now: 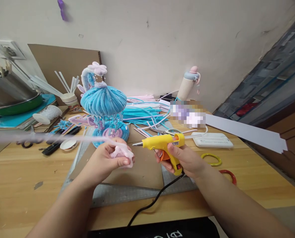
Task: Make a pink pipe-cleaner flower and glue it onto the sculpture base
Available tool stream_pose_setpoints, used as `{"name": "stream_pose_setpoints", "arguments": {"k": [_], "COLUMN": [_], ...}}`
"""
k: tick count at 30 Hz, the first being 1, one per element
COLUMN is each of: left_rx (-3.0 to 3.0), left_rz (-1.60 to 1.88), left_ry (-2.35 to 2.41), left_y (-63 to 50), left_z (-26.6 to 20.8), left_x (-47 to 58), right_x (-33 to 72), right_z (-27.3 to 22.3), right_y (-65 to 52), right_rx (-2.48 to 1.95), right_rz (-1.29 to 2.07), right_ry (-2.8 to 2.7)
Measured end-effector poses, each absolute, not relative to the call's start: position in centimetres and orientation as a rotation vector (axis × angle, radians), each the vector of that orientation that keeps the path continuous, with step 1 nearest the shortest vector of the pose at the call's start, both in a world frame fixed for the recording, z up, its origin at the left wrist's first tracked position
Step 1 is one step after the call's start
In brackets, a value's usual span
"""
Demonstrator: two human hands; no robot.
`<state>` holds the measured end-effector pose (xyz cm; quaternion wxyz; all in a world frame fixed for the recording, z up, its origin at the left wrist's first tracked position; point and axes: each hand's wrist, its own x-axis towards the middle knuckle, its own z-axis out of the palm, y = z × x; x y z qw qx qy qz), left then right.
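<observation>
Pinched in my left hand [110, 160] is a small pale pink piece of pipe cleaner [122, 154]; one long strand of it trails off to the left edge. My right hand [183, 158] grips a yellow hot glue gun [162, 142], fingers around its handle and orange trigger. The metal nozzle points left, close to the pink piece but apart from it. Behind my left hand stands a blue and pink pipe-cleaner figure [104, 100] with a domed top, a curved stem and a pink flower. Cardboard [137, 173] lies on a grey mat under my hands.
Blue and pink pipe cleaners [144, 114] lie at the back with scissors [169, 131]. A paper cup [70, 100] of glue sticks, a thread spool [48, 114] and a steel pot [10, 87] stand left. A white power bank [213, 140] and a bottle [188, 82] are right.
</observation>
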<state>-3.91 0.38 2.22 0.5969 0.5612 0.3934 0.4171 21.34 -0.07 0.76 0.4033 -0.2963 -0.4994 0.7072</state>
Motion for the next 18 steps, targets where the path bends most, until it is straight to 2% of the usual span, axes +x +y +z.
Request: {"name": "stream_pose_setpoints", "arguments": {"k": [6,18], "left_rx": [0.982,0.872], "left_rz": [0.832,0.699], "left_ry": [0.687,0.570], "left_y": [0.4,0.1], "left_z": [1.3,1.8], "left_x": [-3.4,-3.5], "right_x": [20.8,20.8], "right_z": [0.5,-0.4], "right_y": [-0.2,-0.2], "right_rx": [-0.656,-0.549], "right_rz": [1.856,1.914], "right_ry": [-1.218,-1.279]}}
